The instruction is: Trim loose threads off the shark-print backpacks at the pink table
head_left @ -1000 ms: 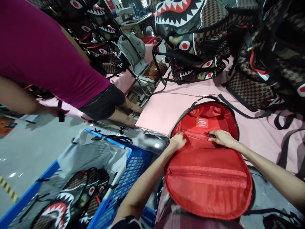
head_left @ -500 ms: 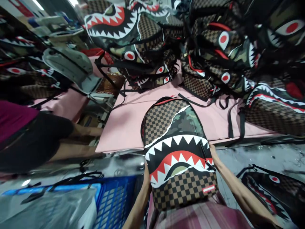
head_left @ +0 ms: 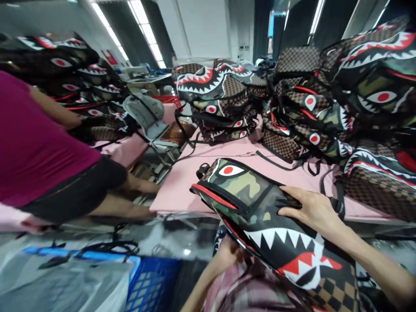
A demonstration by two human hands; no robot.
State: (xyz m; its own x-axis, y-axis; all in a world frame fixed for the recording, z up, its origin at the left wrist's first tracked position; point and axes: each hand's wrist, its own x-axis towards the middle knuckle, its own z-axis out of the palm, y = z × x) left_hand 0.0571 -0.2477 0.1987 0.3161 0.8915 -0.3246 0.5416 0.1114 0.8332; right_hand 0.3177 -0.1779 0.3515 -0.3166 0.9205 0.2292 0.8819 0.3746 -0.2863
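A shark-mouth backpack (head_left: 260, 216) in camouflage and brown checks lies tilted across my lap and the edge of the pink table (head_left: 185, 177). Its side faces up, with a red-and-white eye and a red zip line showing. My right hand (head_left: 308, 208) rests flat on the upper side of the backpack, fingers stretched out. My left hand (head_left: 227, 253) is under the backpack's lower edge, fingers curled against it and partly hidden.
Piles of the same shark backpacks (head_left: 308, 108) fill the back and right of the table. A person in a magenta top (head_left: 35, 147) leans in at the left. A blue crate (head_left: 152, 281) lined with grey plastic stands at the lower left. A grey backpack (head_left: 143, 110) lies behind.
The backpack was open with its red lining up, then front-up and upright; now it is turned onto its side. My right hand moved on top, my left went underneath.
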